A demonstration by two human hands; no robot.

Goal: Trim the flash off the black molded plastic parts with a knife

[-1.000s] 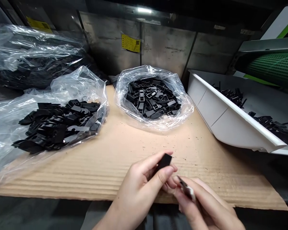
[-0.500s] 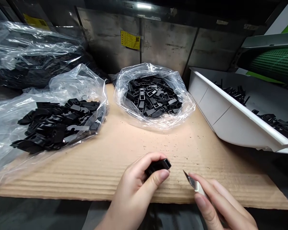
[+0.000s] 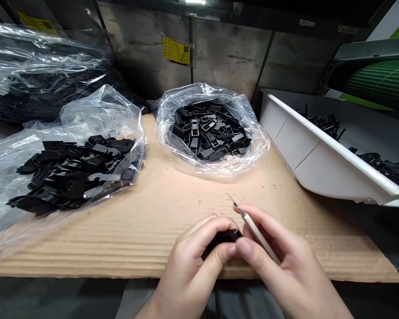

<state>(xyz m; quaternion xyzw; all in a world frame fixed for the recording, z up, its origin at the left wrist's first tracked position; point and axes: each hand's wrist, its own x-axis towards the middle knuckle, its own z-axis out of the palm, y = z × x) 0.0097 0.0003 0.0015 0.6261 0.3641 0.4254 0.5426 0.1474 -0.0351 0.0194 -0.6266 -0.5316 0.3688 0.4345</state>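
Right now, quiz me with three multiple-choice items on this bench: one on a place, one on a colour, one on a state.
1. Where is the white tray?
A. right of the round bag
B. left of the flat bag
C. under the cardboard

2. What colour are the parts in the round bag?
A. white
B. black
C. green

3. What does the left hand hold?
A. nothing
B. a plastic bag
C. a small black part

Answers:
1 A, the tray sits at the cardboard's right edge.
2 B, all the parts are black.
3 C, its fingers pinch the small black part, beside the blade in the right hand.
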